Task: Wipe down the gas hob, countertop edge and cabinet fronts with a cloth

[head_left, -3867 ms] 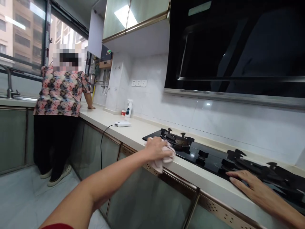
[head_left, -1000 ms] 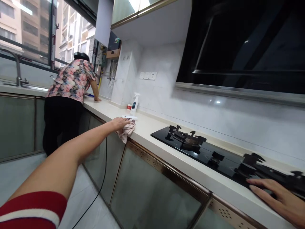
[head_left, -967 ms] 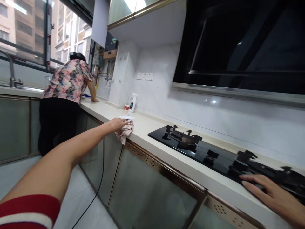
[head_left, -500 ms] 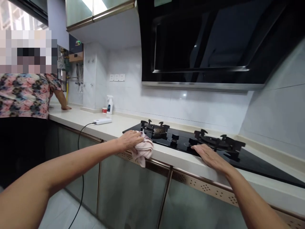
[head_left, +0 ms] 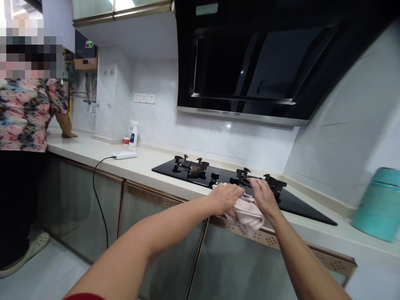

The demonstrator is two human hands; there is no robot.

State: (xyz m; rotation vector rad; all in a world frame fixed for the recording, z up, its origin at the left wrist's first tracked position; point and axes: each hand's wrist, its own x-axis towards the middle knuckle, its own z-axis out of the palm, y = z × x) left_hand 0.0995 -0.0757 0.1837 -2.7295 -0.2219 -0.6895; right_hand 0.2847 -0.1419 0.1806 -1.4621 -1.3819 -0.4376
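Note:
My left hand [head_left: 225,197] is closed around a pale pink cloth [head_left: 248,212] at the front edge of the counter, before the stove. Part of the cloth hangs down over the edge. Just to the right, my right hand [head_left: 265,196] holds nothing, its fingers stretched out toward the right burner [head_left: 250,177]; whether it touches the stove or the cloth I cannot tell. Both hands are at the front of the black glass gas stove [head_left: 306,208]. The left burner [head_left: 192,166] and a control knob [head_left: 214,178] lie farther left.
A white device [head_left: 124,155] with a black cable [head_left: 96,196] lies on the counter [head_left: 143,171]. Behind it stand a spray bottle [head_left: 133,134] and a small red tub [head_left: 126,141]. A teal canister [head_left: 379,204] is at right. A range hood [head_left: 243,62] overhangs the stove. Another person [head_left: 26,112] leans on the counter.
My left hand has slid the cloth rightward along the counter's front edge, close to my right hand. My right hand has lifted its fingers a little. The view has turned right, bringing in the teal canister.

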